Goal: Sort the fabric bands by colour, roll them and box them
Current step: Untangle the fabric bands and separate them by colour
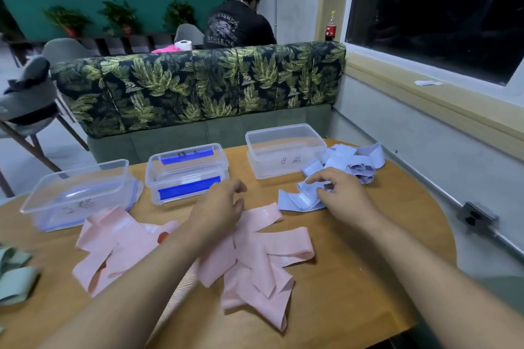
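Quick rundown from my end of the feed. The table (368,278) is wood with a rounded edge sweeping from 2 o'clock down to 5; the widest bare stretch is at 3 to 4 o'clock. Past that edge there's a gap, then the wall with a socket (476,218) on it.

The far edge sits close to a leaf-print sofa (198,88), and three clear tubs line it: left box (85,198) at 10 o'clock, middle box (184,176) with blue clips at 12, and right box (283,150) at 1.

The pink bands (255,263) sprawl loose across the centre down to 6 o'clock, eating most of the middle. The blue bands (348,163) are heaped at 2 o'clock, touching the right box. The green bands (17,280) sit at 9 o'clock, right at the left edge and partly cut off.

My left hand (218,210) is over the top of the pink pile with its fingers loosely curled. It's blurry, so I can't tell if it has hold of anything. My right hand (343,195) is at the near end of the blue heap, fingers and thumb pinching a blue band.

In the background there's a chair (28,99) at 9 o'clock and a person (238,22) behind the sofa.
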Demonstrator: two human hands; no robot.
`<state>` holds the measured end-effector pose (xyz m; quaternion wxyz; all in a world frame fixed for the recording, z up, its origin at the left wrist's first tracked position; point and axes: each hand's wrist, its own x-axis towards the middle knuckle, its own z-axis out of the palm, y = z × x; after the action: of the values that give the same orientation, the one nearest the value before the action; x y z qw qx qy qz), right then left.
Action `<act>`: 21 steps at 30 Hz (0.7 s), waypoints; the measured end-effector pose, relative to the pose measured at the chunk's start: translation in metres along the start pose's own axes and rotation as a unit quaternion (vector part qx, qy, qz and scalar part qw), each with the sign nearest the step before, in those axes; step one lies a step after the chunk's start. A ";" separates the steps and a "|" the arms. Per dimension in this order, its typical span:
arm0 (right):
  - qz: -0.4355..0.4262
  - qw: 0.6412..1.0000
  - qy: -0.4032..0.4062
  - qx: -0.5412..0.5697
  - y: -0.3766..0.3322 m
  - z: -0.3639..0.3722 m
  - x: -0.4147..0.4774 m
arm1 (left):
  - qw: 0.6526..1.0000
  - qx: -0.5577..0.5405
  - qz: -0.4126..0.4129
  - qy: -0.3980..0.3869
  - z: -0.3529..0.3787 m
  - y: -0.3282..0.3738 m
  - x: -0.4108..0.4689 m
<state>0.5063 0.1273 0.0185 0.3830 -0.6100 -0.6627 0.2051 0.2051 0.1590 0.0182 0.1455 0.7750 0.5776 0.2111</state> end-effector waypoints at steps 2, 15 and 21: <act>-0.031 0.999 -0.039 0.002 -0.019 0.020 -0.006 | 0.999 0.031 -0.024 0.013 -0.013 -0.023 -0.015; -0.116 0.885 -0.368 -0.260 -0.122 0.130 -0.066 | 0.953 0.212 -0.201 -0.077 -0.062 -0.152 -0.113; -0.195 0.906 -0.229 -0.298 -0.102 0.136 -0.093 | 0.975 0.107 -0.194 -0.010 -0.054 -0.120 -0.132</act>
<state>0.3336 0.0469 -0.0146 0.0531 -0.4908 -0.8680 0.0534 0.0455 0.0665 -0.0122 0.1060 0.6617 0.7344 0.1078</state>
